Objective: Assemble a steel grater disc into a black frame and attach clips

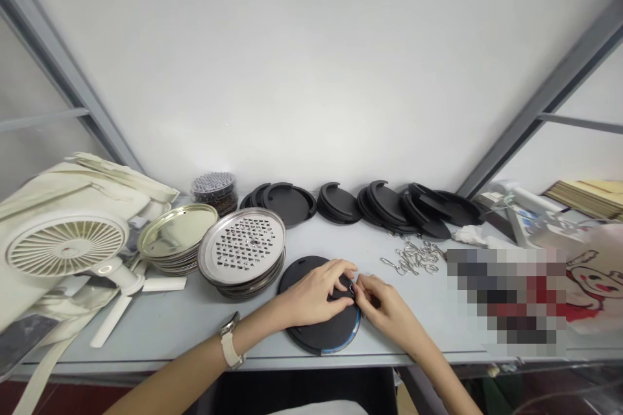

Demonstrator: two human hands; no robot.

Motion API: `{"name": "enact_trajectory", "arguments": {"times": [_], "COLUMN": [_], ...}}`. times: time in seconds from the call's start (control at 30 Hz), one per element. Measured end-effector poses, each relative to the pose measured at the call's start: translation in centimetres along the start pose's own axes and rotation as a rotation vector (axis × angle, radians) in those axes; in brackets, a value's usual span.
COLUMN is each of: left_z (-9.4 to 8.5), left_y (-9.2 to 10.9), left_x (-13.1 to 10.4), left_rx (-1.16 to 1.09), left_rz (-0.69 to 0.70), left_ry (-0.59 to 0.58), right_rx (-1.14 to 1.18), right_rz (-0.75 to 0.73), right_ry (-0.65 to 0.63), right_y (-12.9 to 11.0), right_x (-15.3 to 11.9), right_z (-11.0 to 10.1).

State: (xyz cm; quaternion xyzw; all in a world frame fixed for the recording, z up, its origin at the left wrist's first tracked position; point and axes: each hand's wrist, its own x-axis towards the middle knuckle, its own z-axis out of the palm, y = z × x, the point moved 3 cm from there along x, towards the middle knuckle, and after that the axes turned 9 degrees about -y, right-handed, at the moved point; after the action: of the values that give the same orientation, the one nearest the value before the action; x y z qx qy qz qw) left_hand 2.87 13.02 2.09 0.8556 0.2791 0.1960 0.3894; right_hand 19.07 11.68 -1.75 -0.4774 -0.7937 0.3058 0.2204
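Note:
A round black plastic disc (316,334) lies on the table in front of me, with a blue strip along its lower right edge. My left hand (324,292) spans the top of the disc and steadies it, thumb and fingers bent around its right side. At that same edge the fingertips of my right hand (379,305) are pinched together beside a small metal ring (351,288). Whatever else sits between those fingertips is hidden. A loose heap of metal ring clips (413,256) lies beyond my right hand.
Left of the disc stand stacked perforated metal plates (250,246) and plain round metal plates (178,233). Black round holders (289,204) line the wall. A white fan (68,246) and pale bag (97,188) are far left. Yellowish sheets (588,198) lie far right.

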Motion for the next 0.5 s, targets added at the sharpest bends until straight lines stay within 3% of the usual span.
{"name": "enact_trajectory", "arguments": {"times": [0.5], "left_z": [0.20], "left_y": [-0.01], "left_x": [-0.06], "left_rx": [0.043], "left_rz": [0.015], "left_ry": [-0.022], "right_rx": [0.007], "right_rz": [-0.013], "right_ry": [-0.053], "right_y": [0.11], "right_x": [-0.28], "right_z": [-0.31]}}
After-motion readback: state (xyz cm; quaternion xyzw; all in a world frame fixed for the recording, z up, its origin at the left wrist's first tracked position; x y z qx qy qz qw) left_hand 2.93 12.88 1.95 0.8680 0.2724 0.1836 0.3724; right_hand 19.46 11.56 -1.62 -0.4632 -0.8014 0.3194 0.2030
